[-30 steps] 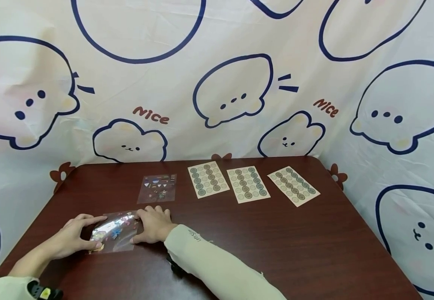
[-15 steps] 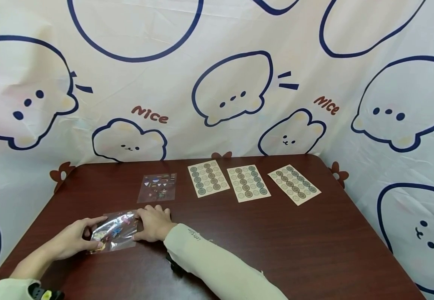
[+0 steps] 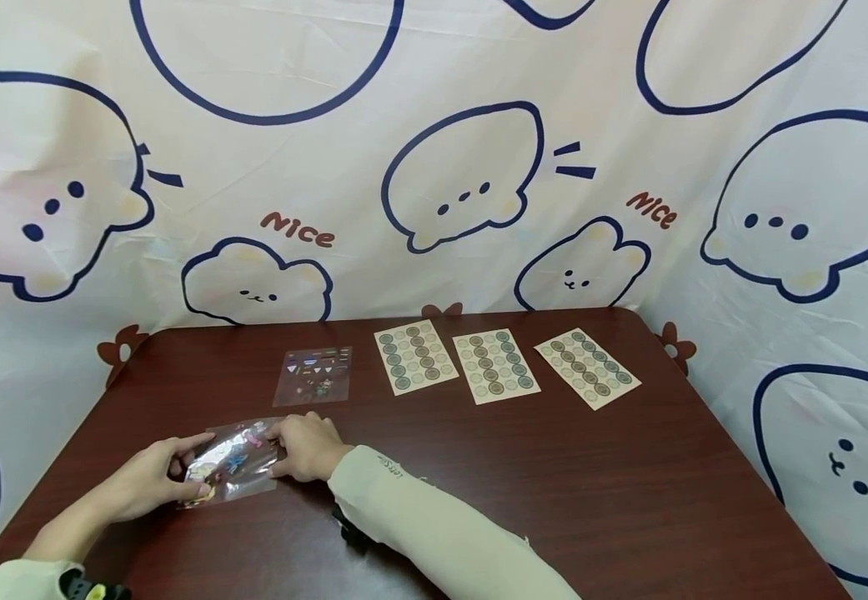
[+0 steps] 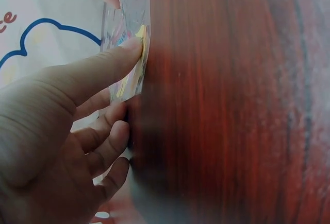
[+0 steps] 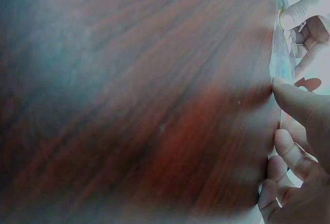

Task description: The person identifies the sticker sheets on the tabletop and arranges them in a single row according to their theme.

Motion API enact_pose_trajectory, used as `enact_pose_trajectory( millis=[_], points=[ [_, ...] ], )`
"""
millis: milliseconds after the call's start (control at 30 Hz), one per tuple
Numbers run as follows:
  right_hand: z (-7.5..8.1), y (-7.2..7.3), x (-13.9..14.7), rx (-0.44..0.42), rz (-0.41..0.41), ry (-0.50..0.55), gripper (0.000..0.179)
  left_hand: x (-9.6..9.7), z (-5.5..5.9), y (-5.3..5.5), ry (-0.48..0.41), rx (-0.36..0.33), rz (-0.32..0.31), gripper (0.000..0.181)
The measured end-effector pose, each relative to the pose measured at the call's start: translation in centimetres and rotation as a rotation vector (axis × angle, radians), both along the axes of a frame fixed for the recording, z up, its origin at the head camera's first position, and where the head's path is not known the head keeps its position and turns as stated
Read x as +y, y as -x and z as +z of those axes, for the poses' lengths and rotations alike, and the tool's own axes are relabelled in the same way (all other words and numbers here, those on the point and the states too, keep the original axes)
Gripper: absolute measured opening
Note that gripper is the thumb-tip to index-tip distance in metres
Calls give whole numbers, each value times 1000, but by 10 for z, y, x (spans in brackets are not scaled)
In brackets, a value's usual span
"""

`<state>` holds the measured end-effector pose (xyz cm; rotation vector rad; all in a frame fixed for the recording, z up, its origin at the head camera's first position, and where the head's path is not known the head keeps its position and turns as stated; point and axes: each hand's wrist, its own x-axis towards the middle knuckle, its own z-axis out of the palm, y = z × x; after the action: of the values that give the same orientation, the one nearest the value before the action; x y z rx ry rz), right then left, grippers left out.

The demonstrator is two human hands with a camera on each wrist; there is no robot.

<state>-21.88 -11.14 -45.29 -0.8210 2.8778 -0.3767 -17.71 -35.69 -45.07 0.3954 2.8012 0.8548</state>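
Note:
My left hand (image 3: 141, 479) pinches the left end of a clear, glossy plastic sheet (image 3: 234, 460) with small colourful figures on it. Its thumb lies on top, over a yellow figure, in the left wrist view. At the right end my right hand (image 3: 309, 447) holds the sheet's edge between thumb and fingers. Light glares off the slightly bent plastic. In the right wrist view only a thin strip of the sheet (image 5: 281, 62) shows between both hands. Whether it is a single sheet or a flat bag, I cannot tell.
Behind the hands a second clear sheet (image 3: 313, 379) with small dark and coloured figures lies on the dark red-brown table (image 3: 524, 475). Three cream sheets with rows of round designs, the left (image 3: 416, 357), middle (image 3: 497, 367) and right (image 3: 588, 368), lie along the back. A printed cloth hangs behind.
The bright glare on the sheet has shrunk as the plastic tilts and bends a little. The right hand has shifted very slightly; the left keeps its grip.

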Motion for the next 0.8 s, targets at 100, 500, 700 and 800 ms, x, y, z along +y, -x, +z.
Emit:
enact_pose_trajectory(
  millis=[100, 500, 700, 800],
  points=[
    [0, -1, 1, -9, -16, 34, 49, 1, 1, -1, 8, 8, -3, 79],
    [2, -1, 1, -307, -143, 481, 37, 0, -3, -4, 0, 30, 16, 79],
    [0, -2, 1, -399, -174, 672, 35, 0, -3, -5, -42, 19, 29, 78],
    [1, -3, -1, -486, -219, 782, 35, 0, -4, -5, -57, 3, 33, 78]
  ],
)
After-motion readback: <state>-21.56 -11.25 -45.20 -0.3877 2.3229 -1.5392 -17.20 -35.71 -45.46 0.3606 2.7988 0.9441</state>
